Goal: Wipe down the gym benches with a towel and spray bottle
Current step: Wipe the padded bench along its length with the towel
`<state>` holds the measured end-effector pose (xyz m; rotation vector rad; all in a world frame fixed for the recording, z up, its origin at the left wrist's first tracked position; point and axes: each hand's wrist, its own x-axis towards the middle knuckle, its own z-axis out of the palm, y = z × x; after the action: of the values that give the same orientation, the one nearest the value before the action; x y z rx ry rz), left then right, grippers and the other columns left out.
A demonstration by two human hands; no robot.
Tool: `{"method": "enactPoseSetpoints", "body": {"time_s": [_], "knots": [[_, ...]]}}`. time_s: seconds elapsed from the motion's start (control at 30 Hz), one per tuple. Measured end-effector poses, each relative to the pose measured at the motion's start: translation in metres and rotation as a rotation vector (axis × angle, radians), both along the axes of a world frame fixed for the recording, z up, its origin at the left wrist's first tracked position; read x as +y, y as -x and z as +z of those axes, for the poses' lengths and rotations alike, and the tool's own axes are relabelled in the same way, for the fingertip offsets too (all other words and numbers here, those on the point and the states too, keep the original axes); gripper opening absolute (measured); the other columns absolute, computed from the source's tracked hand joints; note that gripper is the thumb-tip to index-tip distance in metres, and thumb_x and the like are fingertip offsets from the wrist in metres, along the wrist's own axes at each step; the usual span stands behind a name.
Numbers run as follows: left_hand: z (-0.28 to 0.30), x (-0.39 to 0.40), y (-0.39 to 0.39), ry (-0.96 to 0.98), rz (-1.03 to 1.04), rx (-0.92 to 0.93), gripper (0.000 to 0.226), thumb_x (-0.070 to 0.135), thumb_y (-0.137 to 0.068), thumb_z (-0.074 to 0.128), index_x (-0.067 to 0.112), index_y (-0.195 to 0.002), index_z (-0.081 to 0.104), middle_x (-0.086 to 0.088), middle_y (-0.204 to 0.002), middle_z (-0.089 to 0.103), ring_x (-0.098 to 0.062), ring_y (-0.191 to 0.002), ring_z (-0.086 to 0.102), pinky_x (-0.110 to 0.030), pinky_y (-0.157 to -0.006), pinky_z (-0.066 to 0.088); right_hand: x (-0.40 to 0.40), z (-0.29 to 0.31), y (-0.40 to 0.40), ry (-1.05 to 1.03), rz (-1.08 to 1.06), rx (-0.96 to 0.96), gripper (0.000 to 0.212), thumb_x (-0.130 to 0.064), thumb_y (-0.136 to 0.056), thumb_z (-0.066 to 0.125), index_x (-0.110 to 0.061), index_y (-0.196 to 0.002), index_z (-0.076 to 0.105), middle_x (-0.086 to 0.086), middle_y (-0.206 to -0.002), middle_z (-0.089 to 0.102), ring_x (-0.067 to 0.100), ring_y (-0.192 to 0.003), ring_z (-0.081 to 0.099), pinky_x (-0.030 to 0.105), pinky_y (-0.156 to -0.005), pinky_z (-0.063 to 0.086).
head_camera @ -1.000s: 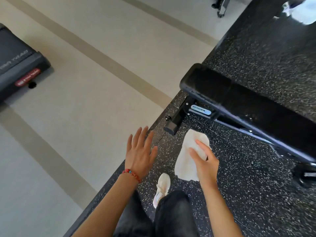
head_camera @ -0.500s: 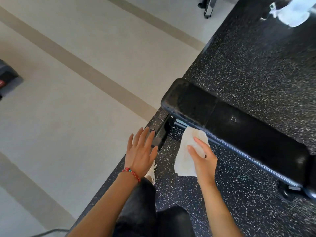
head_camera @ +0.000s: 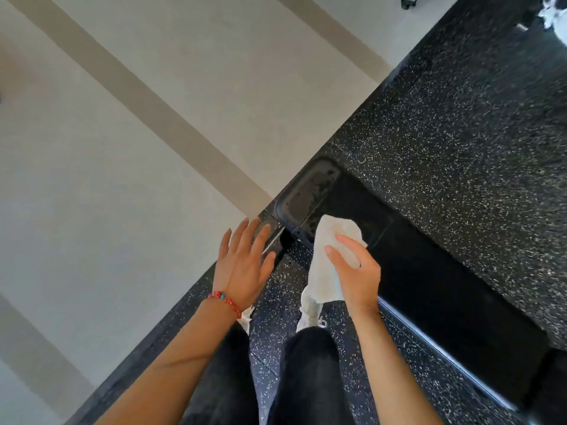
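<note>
Speckled floor (head_camera: 460, 124); bench (head_camera: 429, 286) end perhaps cropped.

Hands: two are showing, the left hand (head_camera: 244, 265) spreading open, the right hand (head_camera: 356, 271) pinching cloth
Towels: one white towel (head_camera: 328, 259) is hanging from the right hand
Benches: one black bench (head_camera: 429, 280) is running from centre to the near right
Bracelets: one red beaded bracelet (head_camera: 225, 302) is circling the left wrist
Shoes: two white shoes are peeking out, one (head_camera: 310, 314) near centre, one (head_camera: 247, 317) to its left
Floor stripes: three tan stripes are crossing the pale floor (head_camera: 92, 179) on the left
</note>
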<state>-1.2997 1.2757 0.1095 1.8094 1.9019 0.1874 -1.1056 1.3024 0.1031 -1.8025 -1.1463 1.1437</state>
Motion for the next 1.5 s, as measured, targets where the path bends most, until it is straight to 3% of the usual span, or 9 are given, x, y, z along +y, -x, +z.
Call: {"method": "enactPoseSetpoints", "body": {"time_s": [0.2, 0.37, 0.53, 0.7, 0.83, 0.97, 1.2, 1.33, 1.5], "knots": [[-0.045, 0.037, -0.034, 0.014, 0.107, 0.014, 0.057, 0.037, -0.089, 0.029, 0.002, -0.127, 0.053, -0.022, -0.134, 0.050, -0.041, -0.126, 0.043, -0.059, -0.103, 0.030, 0.065, -0.055, -0.027, 0.053, 0.179, -0.036, 0.032, -0.015, -0.075, 0.076, -0.043, -0.085, 0.064, -0.028, -0.091, 0.061, -0.023, -0.086, 0.052, -0.005, -0.071, 0.034], [-0.097, 0.061, -0.073, 0.052, 0.249, 0.014, 0.052, 0.034, -0.091, 0.036, 0.002, -0.128, 0.051, -0.023, -0.135, 0.049, -0.041, -0.128, 0.041, -0.055, -0.105, 0.026, 0.111, -0.105, -0.058, 0.033, 0.386, -0.178, 0.036, -0.017, -0.076, 0.075, -0.022, -0.110, 0.066, -0.014, -0.099, 0.062, -0.008, -0.088, 0.053, -0.004, -0.073, 0.034], [-0.156, 0.078, -0.095, 0.104, 0.340, -0.009, 0.046, 0.026, -0.093, 0.048, 0.002, -0.132, 0.048, -0.022, -0.139, 0.044, -0.040, -0.132, 0.035, -0.055, -0.108, 0.023, 0.145, -0.159, -0.066, 0.004, 0.585, -0.273, 0.038, -0.024, -0.078, 0.072, -0.025, -0.116, 0.063, 0.004, -0.107, 0.069, 0.017, -0.096, 0.061, 0.019, -0.075, 0.042], [-0.210, 0.099, -0.099, 0.060, 0.365, -0.006, 0.051, 0.030, -0.089, 0.044, 0.000, -0.130, 0.049, -0.023, -0.137, 0.046, -0.042, -0.128, 0.040, -0.057, -0.102, 0.033, 0.152, -0.213, -0.045, -0.311, 0.822, -0.431, 0.034, -0.025, -0.080, 0.070, -0.016, -0.112, 0.065, 0.012, -0.089, 0.068, 0.030, -0.080, 0.064, 0.033, -0.062, 0.051], [-0.248, 0.113, -0.094, 0.016, 0.357, 0.013, 0.056, 0.033, -0.089, 0.037, 0.003, -0.135, 0.043, -0.020, -0.144, 0.039, -0.039, -0.133, 0.034, -0.055, -0.105, 0.029, 0.164, -0.250, -0.032, -0.668, 0.849, -0.739, 0.028, -0.030, -0.083, 0.061, -0.014, -0.104, 0.070, 0.012, -0.063, 0.055, 0.028, -0.056, 0.055, 0.031, -0.047, 0.048], [-0.268, 0.117, -0.091, -0.013, 0.307, 0.022, 0.059, 0.033, -0.089, 0.035, 0.003, -0.139, 0.037, -0.018, -0.147, 0.034, -0.037, -0.135, 0.031, -0.056, -0.106, 0.029, 0.179, -0.259, -0.035, -0.684, 0.906, -0.910, 0.032, -0.039, -0.087, 0.050, -0.021, -0.104, 0.070, 0.013, -0.064, 0.054, 0.028, -0.056, 0.054, 0.030, -0.045, 0.045], [-0.273, 0.115, -0.091, -0.062, 0.301, 0.014, 0.058, 0.031, -0.089, 0.037, 0.002, -0.140, 0.034, -0.021, -0.146, 0.034, -0.039, -0.134, 0.030, -0.058, -0.104, 0.031, 0.253, -0.252, -0.059, -0.361, 0.626, -0.955, 0.039, -0.045, -0.091, 0.044, -0.027, -0.123, 0.057, 0.022, -0.092, 0.055, 0.036, -0.085, 0.051, 0.040, -0.063, 0.041], [-0.271, 0.115, -0.092, -0.069, 0.307, 0.014, 0.058, 0.030, -0.090, 0.037, 0.001, -0.140, 0.035, -0.022, -0.146, 0.034, -0.040, -0.134, 0.031, -0.059, -0.103, 0.032, 0.225, -0.254, -0.044, -0.396, 0.623, -0.953, 0.034, -0.034, -0.090, 0.050, -0.019, -0.119, 0.062, 0.022, -0.083, 0.058, 0.036, -0.076, 0.054, 0.041, -0.061, 0.045], [-0.269, 0.116, -0.091, -0.066, 0.300, 0.009, 0.058, 0.032, -0.089, 0.035, 0.001, -0.138, 0.038, -0.022, -0.145, 0.035, -0.040, -0.133, 0.032, -0.060, -0.103, 0.032, 0.186, -0.250, -0.029, -0.566, 0.871, -0.896, 0.030, -0.033, -0.084, 0.056, -0.016, -0.104, 0.070, 0.016, -0.064, 0.056, 0.030, -0.056, 0.056, 0.032, -0.046, 0.046]]}}
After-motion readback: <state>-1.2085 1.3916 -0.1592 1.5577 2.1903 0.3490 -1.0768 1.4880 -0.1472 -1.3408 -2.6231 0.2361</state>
